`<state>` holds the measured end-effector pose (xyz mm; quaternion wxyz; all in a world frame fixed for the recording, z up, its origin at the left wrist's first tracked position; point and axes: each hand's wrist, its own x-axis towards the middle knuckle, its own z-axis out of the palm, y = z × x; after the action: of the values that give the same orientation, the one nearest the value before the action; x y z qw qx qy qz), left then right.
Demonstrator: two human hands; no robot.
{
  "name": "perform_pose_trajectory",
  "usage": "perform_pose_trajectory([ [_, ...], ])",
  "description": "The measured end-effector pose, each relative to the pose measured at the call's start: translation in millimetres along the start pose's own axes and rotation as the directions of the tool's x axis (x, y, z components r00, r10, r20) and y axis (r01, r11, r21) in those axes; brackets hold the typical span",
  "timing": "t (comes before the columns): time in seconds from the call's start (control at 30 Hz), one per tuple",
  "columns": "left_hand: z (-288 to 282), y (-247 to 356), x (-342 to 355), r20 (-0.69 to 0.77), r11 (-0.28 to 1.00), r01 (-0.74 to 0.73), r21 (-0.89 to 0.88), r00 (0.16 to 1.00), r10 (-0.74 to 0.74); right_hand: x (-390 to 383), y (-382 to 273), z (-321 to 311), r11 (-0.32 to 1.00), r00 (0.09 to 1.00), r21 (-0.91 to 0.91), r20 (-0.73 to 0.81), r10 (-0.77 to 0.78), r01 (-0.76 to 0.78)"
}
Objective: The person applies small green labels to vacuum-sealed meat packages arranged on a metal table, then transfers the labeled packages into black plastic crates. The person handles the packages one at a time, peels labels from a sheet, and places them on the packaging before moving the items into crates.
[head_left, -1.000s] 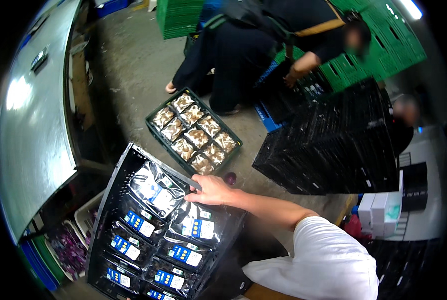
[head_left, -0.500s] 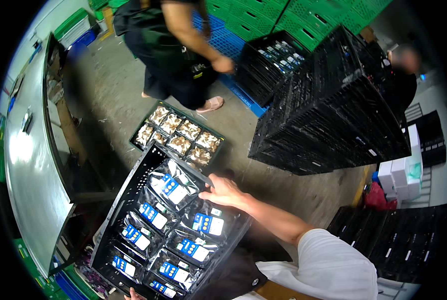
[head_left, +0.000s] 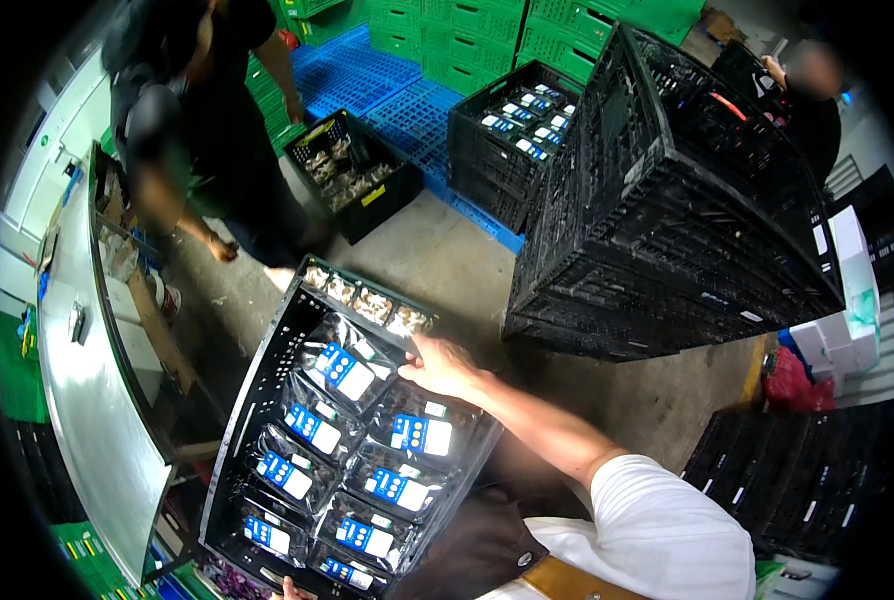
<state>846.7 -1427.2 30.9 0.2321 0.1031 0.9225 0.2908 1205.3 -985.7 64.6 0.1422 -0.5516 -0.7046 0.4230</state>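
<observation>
A black plastic crate point(head_left: 235, 450) is tilted in front of me, filled with several black packs point(head_left: 364, 540) wrapped in clear film with blue-and-white labels. My right hand point(head_left: 443, 367) is closed over the crate's far right rim. At the near edge, my left hand point(head_left: 289, 590) shows only its fingertips, curled on the rim; the rest of it is out of view. Just beyond the held crate, another crate of packed mushrooms point(head_left: 372, 305) sits low, mostly hidden by it.
Tall black crate stacks point(head_left: 607, 210) stand at right. Beside them a crate stack with labelled packs point(head_left: 467, 130) rests on blue pallets point(head_left: 407, 120). A dark mushroom crate point(head_left: 387, 205) is near a person in black point(head_left: 217, 110). A metal table point(head_left: 97, 390) runs along the left; another person point(head_left: 812, 120) is far right.
The person in black has moved left, away from the crate stack. A second mushroom crate now shows beside the pallets. The crate I hold now covers more of the nearer mushroom crate.
</observation>
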Motion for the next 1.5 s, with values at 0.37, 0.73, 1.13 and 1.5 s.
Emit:
perform_pose_trajectory([
  [0.37, 61.0, 60.0, 44.3, 0.06, 0.985, -0.142, 0.093, 0.989, 0.137, 69.5, 17.5, -62.1, 0.962, 0.967, -0.103, 0.002, 0.253, -0.252],
  [0.73, 93.3, 181.4, -40.6, -0.103, 0.994, 0.086, 0.07, 0.992, -0.078, 162.8, 70.0, -102.9, 0.947, 0.914, -0.145, 0.253, 0.317, -0.288],
  [1.13, 139.4, 241.8, -53.8, -0.089, 0.978, 0.184, -0.094, 0.977, -0.192, 266.8, 51.1, -145.2, 0.97, 0.978, -0.188, 0.105, 0.179, -0.157],
  [1.5, 149.9, 367.7, 47.1, -0.021, 0.951, 0.192, -0.242, 0.979, -0.203, 328.5, 26.9, -194.3, 0.982, 0.988, -0.112, 0.001, 0.154, -0.153],
])
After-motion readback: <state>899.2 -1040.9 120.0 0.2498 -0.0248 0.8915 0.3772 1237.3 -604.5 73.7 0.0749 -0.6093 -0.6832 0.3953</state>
